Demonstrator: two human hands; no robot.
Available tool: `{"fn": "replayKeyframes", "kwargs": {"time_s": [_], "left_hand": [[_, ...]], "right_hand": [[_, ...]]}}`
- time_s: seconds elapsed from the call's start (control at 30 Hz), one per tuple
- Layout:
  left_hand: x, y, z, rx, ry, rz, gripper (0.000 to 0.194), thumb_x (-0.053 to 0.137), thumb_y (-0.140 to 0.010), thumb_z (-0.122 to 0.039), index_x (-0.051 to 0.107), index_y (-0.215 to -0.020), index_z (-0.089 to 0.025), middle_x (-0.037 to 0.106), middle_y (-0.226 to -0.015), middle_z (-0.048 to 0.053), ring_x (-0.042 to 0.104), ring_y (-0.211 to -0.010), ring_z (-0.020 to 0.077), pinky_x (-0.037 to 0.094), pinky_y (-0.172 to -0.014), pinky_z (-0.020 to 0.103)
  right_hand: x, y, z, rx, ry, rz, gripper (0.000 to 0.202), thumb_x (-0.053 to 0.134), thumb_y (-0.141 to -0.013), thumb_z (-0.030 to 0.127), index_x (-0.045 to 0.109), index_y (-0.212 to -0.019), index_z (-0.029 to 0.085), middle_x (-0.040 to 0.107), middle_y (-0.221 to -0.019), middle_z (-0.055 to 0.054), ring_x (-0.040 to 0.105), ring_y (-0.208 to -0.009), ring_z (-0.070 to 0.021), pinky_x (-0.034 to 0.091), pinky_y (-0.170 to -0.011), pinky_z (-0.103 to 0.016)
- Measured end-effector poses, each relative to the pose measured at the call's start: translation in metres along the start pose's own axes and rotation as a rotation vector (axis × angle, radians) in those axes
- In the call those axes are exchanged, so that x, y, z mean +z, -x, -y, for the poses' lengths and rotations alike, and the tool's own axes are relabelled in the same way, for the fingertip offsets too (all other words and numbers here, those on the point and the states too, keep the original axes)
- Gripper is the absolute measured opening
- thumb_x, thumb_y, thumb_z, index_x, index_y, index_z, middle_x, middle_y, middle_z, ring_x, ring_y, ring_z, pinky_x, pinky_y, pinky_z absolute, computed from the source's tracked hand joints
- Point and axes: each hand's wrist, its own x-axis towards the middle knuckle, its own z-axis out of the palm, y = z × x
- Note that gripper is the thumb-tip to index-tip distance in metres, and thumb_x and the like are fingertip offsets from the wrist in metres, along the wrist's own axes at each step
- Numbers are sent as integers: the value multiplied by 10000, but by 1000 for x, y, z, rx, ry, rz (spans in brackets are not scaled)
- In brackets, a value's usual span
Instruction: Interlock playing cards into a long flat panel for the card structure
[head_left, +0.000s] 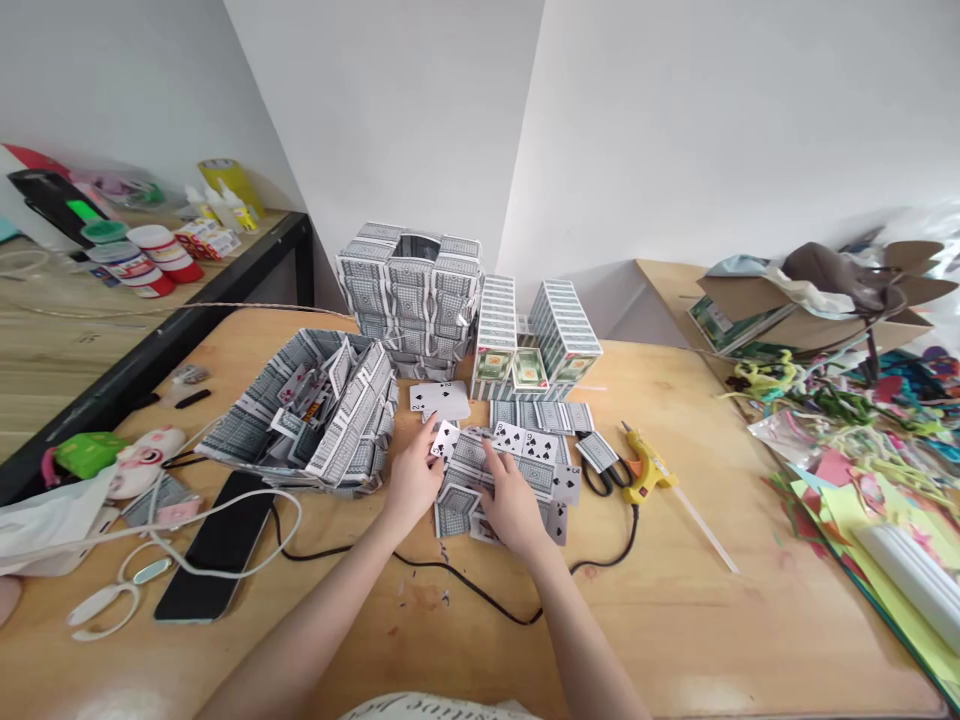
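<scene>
In the head view a layered sheet of playing cards (pixel 536 475) lies on the table, some backs up and some showing spades. My left hand (pixel 415 478) is at its left edge, thumb and index finger closed on a white playing card (pixel 445 438) marked 5. On top of the sheet rests my right hand (pixel 512 503), its fingers stretched out and pressing on the card backs; parts of the sheet are hidden under it. Just beyond my left fingertips is a small stack of loose cards (pixel 439 399) with a two on top.
Behind stand a box woven from cards (pixel 411 290) and card packs (pixel 566 330). A card basket (pixel 300 400) is at left, near a black phone (pixel 214 550). Scissors (pixel 604 465) and a yellow glue gun (pixel 643 470) lie right; a black cord (pixel 465 578) crosses in front.
</scene>
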Motion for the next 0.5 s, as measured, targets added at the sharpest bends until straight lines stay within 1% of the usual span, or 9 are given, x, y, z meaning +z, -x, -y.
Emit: {"fn": "replayKeyframes", "kwargs": {"time_s": [0.07,0.1,0.13,0.17,0.23,0.3,0.37,0.43,0.5], "left_hand": [[3,-10,3,12,-53,3,685,543,-725,-64,323,-1350,-241,631,-1106,45,651,-840,162,520,-776,272],[4,-14,5,19,-72,-1,683,561,-725,-81,331,-1346,-246,636,-1097,42,655,-822,165,524,-761,274],[6,-16,7,21,-85,-11,678,571,-725,-91,338,-1343,-247,640,-1092,42,657,-812,167,527,-750,274],[7,-17,8,18,-92,-21,670,576,-726,-96,347,-1338,-245,642,-1089,45,659,-806,168,529,-743,273],[10,-18,9,6,-91,-37,645,575,-729,-96,372,-1325,-234,647,-1080,55,663,-795,168,532,-737,274],[10,-17,8,-5,-61,-47,619,575,-726,-94,401,-1306,-224,655,-1062,59,664,-806,168,532,-745,274],[8,-16,4,-14,-14,-54,595,576,-720,-95,430,-1286,-209,665,-1038,61,659,-843,169,528,-775,278],[5,-17,1,-16,42,-31,549,569,-716,-96,474,-1249,-182,664,-1044,69,647,-899,170,514,-819,281],[2,-18,-1,-5,110,39,490,545,-718,-94,519,-1203,-158,652,-1076,76,631,-947,170,502,-851,283]], "right_hand": [[0,-9,-1,45,-26,35,636,509,-793,238,265,-1378,181,602,-968,-72,580,-847,-206,448,-698,-288],[1,-12,-2,61,-32,44,619,517,-788,253,299,-1363,180,607,-949,-66,584,-827,-205,449,-690,-289],[1,-16,-3,67,-33,45,593,521,-782,261,341,-1342,188,602,-983,-69,587,-828,-204,450,-691,-290],[2,-19,-3,64,-33,37,564,522,-775,259,381,-1318,199,580,-1063,-78,587,-849,-204,452,-701,-292],[3,-22,-6,16,-31,16,531,510,-758,219,436,-1283,219,480,-1250,-81,565,-953,-208,449,-758,-293],[3,-23,-7,-63,-22,32,561,484,-723,142,455,-1276,231,394,-1356,-53,502,-1081,-214,421,-850,-300],[2,-23,-8,-126,9,84,623,453,-676,75,465,-1277,237,361,-1396,-22,438,-1154,-220,368,-931,-319],[0,-23,-7,-142,51,139,673,427,-647,48,453,-1292,239,330,-1422,-6,441,-1132,-226,340,-953,-343],[-2,-23,-5,-135,86,182,683,410,-650,50,440,-1305,239,295,-1440,2,465,-1071,-229,347,-933,-352]]}}
